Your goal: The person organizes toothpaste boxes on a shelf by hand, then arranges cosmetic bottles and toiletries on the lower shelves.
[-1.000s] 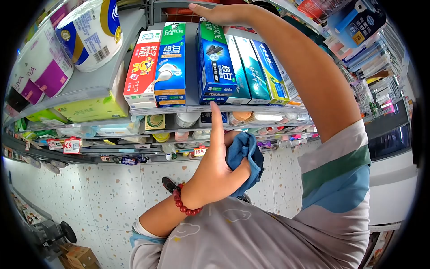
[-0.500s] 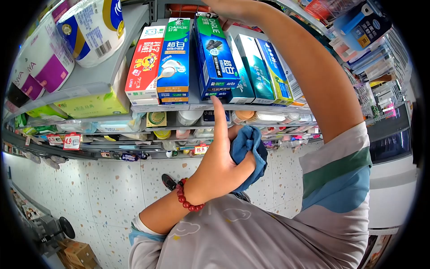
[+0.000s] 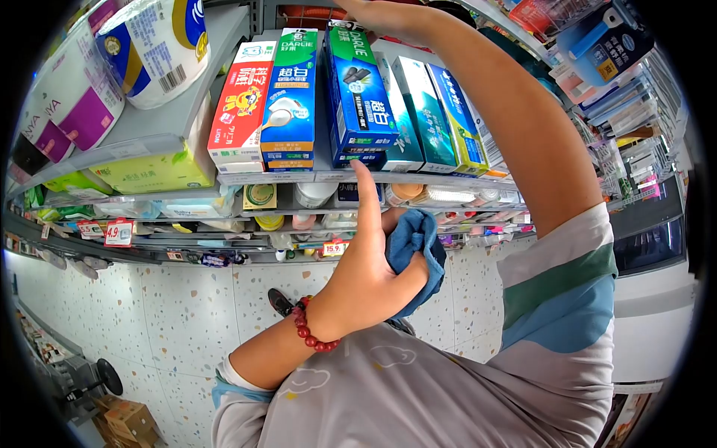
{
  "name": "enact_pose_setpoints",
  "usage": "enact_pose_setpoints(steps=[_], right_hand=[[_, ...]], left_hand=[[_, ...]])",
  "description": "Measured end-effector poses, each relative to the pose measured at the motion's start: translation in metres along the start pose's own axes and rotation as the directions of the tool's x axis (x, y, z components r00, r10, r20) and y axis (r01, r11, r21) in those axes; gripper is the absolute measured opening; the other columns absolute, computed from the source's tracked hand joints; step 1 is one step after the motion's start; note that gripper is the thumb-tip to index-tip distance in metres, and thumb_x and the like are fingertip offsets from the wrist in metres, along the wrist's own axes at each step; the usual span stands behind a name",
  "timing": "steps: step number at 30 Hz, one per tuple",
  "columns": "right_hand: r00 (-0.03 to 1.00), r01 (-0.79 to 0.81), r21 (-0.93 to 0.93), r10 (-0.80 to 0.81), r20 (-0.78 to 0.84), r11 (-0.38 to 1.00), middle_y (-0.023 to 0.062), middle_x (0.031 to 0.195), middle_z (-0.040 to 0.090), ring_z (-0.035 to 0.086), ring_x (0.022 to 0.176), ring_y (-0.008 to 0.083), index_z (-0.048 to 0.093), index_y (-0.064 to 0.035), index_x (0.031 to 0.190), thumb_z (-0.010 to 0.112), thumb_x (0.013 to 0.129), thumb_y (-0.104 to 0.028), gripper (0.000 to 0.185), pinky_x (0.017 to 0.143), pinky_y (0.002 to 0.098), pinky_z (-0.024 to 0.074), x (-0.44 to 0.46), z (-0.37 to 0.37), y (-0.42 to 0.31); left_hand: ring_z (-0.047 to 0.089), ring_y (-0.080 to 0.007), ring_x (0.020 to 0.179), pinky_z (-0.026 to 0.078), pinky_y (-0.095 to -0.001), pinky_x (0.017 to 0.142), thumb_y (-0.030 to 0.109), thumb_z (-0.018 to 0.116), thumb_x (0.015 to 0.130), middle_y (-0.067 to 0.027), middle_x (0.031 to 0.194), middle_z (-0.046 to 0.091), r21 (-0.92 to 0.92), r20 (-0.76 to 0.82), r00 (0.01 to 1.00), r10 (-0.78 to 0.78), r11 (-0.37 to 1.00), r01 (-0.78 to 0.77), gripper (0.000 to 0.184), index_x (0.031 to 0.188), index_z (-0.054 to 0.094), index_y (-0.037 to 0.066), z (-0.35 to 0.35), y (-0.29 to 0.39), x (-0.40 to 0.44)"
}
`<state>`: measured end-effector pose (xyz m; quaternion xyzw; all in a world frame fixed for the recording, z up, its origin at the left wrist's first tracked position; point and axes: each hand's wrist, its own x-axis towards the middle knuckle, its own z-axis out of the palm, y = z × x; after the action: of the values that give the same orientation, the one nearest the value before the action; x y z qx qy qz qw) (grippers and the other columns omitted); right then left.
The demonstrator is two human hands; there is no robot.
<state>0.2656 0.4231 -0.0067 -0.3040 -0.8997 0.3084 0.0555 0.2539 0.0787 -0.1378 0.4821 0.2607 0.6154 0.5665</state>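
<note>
My left hand (image 3: 366, 280), wearing a red bead bracelet (image 3: 305, 328), has its lower fingers wrapped round a bunched blue cloth (image 3: 418, 250). Its index finger stretches up to the front bottom edge of a stack of blue and green toothpaste boxes (image 3: 362, 97); I cannot tell whether the tip touches. My right hand (image 3: 381, 16) reaches over to the far end of this stack, by the upper frame edge. Its fingers are mostly hidden. Left of the stack, past a narrow gap, lie a blue toothpaste box (image 3: 290, 97) and a red one (image 3: 240, 104).
Teal toothpaste boxes (image 3: 424, 112) and a blue-yellow box (image 3: 457, 112) lie to the right on the shelf (image 3: 276, 178). Paper rolls (image 3: 153, 52) stand at upper left. Lower shelves hold jars and price tags (image 3: 119, 232). Packaged goods (image 3: 609, 45) hang at right.
Hardly anything differs. The view has shifted slightly, and the front of the toothpaste stack sits a touch higher in the picture. Both hands keep nearly the same places.
</note>
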Motion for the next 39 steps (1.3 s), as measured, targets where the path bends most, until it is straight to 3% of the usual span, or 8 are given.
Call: enact_pose_setpoints(steps=[4, 10, 17, 22, 23, 30, 32, 39], right_hand=[[0.998, -0.018, -0.024, 0.017, -0.065, 1.000, 0.0128, 0.178, 0.017, 0.018, 0.162, 0.0247, 0.018, -0.0105, 0.172, 0.018, 0.110, -0.070, 0.086, 0.129, 0.0407, 0.0197, -0.005, 0.002, -0.002], [0.998, -0.066, 0.006, 0.066, 0.011, 0.998, 0.0142, 0.174, 0.029, 0.028, 0.158, 0.0254, 0.026, -0.0122, 0.171, 0.020, 0.110, -0.070, 0.084, 0.126, 0.0423, 0.0267, -0.026, 0.004, -0.029], [1.000, 0.001, 0.020, 0.000, -0.029, 1.000, 0.0150, 0.172, 0.032, 0.030, 0.158, 0.0277, 0.029, -0.0141, 0.170, 0.022, 0.109, -0.071, 0.084, 0.126, 0.0433, 0.0260, -0.021, 0.009, -0.021], [0.989, -0.129, -0.361, 0.095, -0.111, 0.923, 0.0242, 0.141, 0.065, 0.063, 0.133, 0.0395, 0.070, -0.0060, 0.139, 0.033, 0.102, -0.080, 0.091, 0.118, 0.0509, 0.0413, 0.001, 0.029, -0.003], [0.985, -0.155, -0.327, 0.119, -0.128, 0.932, 0.0244, 0.144, 0.064, 0.059, 0.138, 0.0394, 0.072, -0.0068, 0.137, 0.038, 0.101, -0.080, 0.089, 0.120, 0.0506, 0.0387, 0.002, 0.028, -0.002], [0.988, -0.126, -0.363, 0.084, -0.128, 0.923, 0.0256, 0.145, 0.063, 0.055, 0.142, 0.0418, 0.073, -0.0046, 0.135, 0.039, 0.099, -0.083, 0.093, 0.121, 0.0539, 0.0355, -0.002, 0.025, -0.001], [0.984, -0.140, -0.389, 0.082, -0.161, 0.911, 0.0260, 0.146, 0.062, 0.054, 0.143, 0.0426, 0.074, -0.0044, 0.134, 0.039, 0.097, -0.084, 0.095, 0.122, 0.0550, 0.0339, 0.003, 0.027, 0.004], [0.983, -0.135, -0.386, 0.075, -0.168, 0.913, 0.0256, 0.151, 0.059, 0.051, 0.146, 0.0429, 0.073, -0.0054, 0.136, 0.040, 0.096, -0.086, 0.096, 0.123, 0.0563, 0.0314, -0.001, 0.027, 0.001]], left_hand=[[0.065, -0.0185, 0.113, 0.054, -0.0363, 0.101, -0.001, 0.064, 0.098, -0.0184, 0.132, 0.063, 0.018, -0.026, 1.000, 0.012, 1.000, -0.012, 0.118, 0.165, -0.031, 0.016, 0.002, 0.001, -0.002], [0.065, -0.0187, 0.112, 0.053, -0.0358, 0.101, -0.003, 0.063, 0.096, -0.0187, 0.129, 0.064, 0.051, -0.057, 0.997, 0.053, 0.997, -0.050, 0.118, 0.165, -0.030, 0.016, 0.000, -0.001, -0.007], [0.066, -0.0196, 0.111, 0.053, -0.0361, 0.100, 0.000, 0.064, 0.097, -0.0195, 0.129, 0.064, 0.093, -0.072, 0.996, 0.048, 0.995, -0.041, 0.117, 0.166, -0.029, 0.016, -0.002, 0.000, -0.009], [0.067, -0.0213, 0.114, 0.053, -0.0370, 0.101, 0.001, 0.065, 0.097, -0.0203, 0.129, 0.064, 0.095, -0.074, 0.996, 0.054, 0.994, -0.047, 0.118, 0.166, -0.030, 0.016, -0.003, 0.000, -0.009], [0.067, -0.0220, 0.115, 0.053, -0.0376, 0.102, 0.002, 0.065, 0.097, -0.0205, 0.129, 0.064, 0.087, -0.077, 0.996, 0.047, 0.995, -0.041, 0.118, 0.165, -0.030, 0.016, -0.003, 0.001, -0.009], [0.066, -0.0237, 0.116, 0.052, -0.0393, 0.104, 0.005, 0.067, 0.098, -0.0214, 0.129, 0.064, 0.100, -0.103, 0.993, 0.061, 0.994, -0.051, 0.119, 0.166, -0.029, 0.015, 0.000, 0.010, -0.008], [0.061, -0.0114, 0.096, 0.051, -0.0278, 0.093, -0.007, 0.058, 0.093, -0.0104, 0.115, 0.062, 0.119, -0.114, 0.991, 0.067, 0.991, -0.053, 0.117, 0.162, -0.034, 0.009, 0.002, 0.015, -0.004], [0.061, -0.0134, 0.098, 0.051, -0.0301, 0.096, -0.006, 0.059, 0.093, -0.0122, 0.115, 0.063, 0.158, -0.109, 0.988, 0.111, 0.983, -0.093, 0.117, 0.161, -0.035, 0.007, 0.002, 0.013, -0.003]])
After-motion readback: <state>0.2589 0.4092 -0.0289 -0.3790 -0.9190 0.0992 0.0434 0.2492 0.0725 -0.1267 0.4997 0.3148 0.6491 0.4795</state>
